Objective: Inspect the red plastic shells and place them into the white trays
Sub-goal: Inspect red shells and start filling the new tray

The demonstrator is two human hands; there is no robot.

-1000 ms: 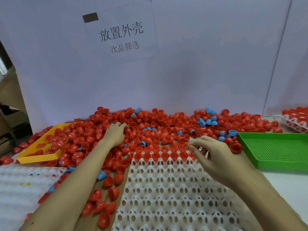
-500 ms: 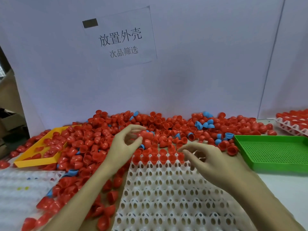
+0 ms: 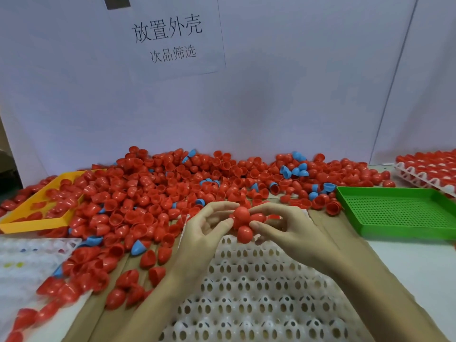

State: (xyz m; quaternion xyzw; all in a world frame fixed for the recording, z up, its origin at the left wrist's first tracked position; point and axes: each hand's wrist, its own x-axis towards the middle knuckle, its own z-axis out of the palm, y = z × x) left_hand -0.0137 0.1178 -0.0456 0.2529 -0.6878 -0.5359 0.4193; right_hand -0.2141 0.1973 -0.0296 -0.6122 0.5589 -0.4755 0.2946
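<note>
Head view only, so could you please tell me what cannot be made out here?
- White tray's far rows: hidden by both hands.
- Exact count of red shells held between left hand and right hand: fingers overlap them.
- Filled tray at right: cut off by the frame edge.
- Shell defects: too small to see.

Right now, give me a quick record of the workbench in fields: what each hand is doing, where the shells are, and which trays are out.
left hand: fingers pinch the cluster of red shells from the left
right hand: fingers hold the same cluster from the right
held over: far edge of the white tray, most pockets in view bare
loose pile: red shells with a few blue shells mixed in
green tray: right, nothing visible in it
yellow tray: left, some red shells inside
filled tray: far right, red shells in rows
</note>
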